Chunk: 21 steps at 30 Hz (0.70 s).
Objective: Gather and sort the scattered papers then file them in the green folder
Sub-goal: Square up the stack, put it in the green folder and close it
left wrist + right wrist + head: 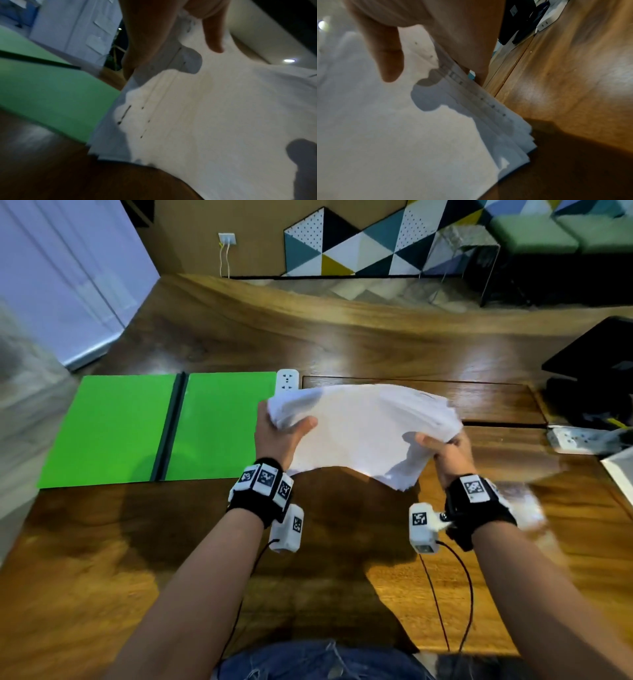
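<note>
right now we are holding the stack of papers up off the wooden table, one side in each hand. our left hand is gripping the left edge, thumb curled over the top sheet and fingers underneath; our right hand is pinching the right edge the same way, thumb on top. both grips are closing firmly on the stack, and nothing else is in either hand.

the green folder is lying open and flat on the table just to the left of the stack, its dark spine running down the middle. a white power strip is sitting at the folder's far right corner.

what is worrying us is the alignment. in the right wrist view the sheet edges are fanning out in steps at the near corner, so the pile is looking far from square. the middle is also sagging and bowing between our hands. if we are loosening either pinch while carrying it over, lower sheets are likely sliding out onto the table. if we are laying it in the folder as it is, corners are probably poking past the cover and creasing when it closes. squeezing harder is risking crumpling the edges.
</note>
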Tool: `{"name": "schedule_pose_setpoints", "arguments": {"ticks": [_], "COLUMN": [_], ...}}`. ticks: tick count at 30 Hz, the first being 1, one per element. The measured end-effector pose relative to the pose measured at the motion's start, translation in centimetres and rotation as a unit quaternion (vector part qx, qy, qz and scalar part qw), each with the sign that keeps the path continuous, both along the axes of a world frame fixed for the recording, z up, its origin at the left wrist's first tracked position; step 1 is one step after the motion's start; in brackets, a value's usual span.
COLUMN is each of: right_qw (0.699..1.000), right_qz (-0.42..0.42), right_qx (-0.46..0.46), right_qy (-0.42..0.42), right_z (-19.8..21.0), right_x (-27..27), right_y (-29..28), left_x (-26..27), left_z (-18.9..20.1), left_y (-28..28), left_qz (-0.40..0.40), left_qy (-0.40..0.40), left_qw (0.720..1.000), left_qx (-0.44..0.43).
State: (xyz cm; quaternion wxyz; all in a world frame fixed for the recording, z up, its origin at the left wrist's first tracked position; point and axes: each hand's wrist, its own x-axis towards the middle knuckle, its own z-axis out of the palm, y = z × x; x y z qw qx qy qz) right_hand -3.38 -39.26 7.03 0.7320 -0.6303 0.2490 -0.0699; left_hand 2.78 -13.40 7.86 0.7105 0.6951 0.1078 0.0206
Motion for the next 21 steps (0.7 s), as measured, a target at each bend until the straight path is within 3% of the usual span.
{"name": "schedule_pose_setpoints", "arguments": {"ticks": [6,10,15,21], "right_qw": [0.999,0.998,0.991,0.971], "right_qz": [-0.031,-0.047,-0.096,-0.211], "right_qx": [-0.024,-0.032,-0.038,-0.092], "right_qy": [0.001,-0.019,-0.084,-0.057], "right_z": [-0.8,-0.3,1.0,2.6], "right_x": [-0.1,0.4,1.4,3.2], "right_y": [0.9,1.5,2.1,3.0], "left_x": [-0.7,0.3,2.9,3.0], "left_z": [-1.6,0.5,3.2,2.6], "left_y": [1.0,0.3,-1.2,-1.1], "left_qz": [-0.042,0.01,0.149,0.148], "left_qy": [0.011,0.002,0.059,0.065], "left_qw": [0.995,0.993,0.986,0.987], "left_qx": [-0.087,-0.116,-0.051,-0.009]}}
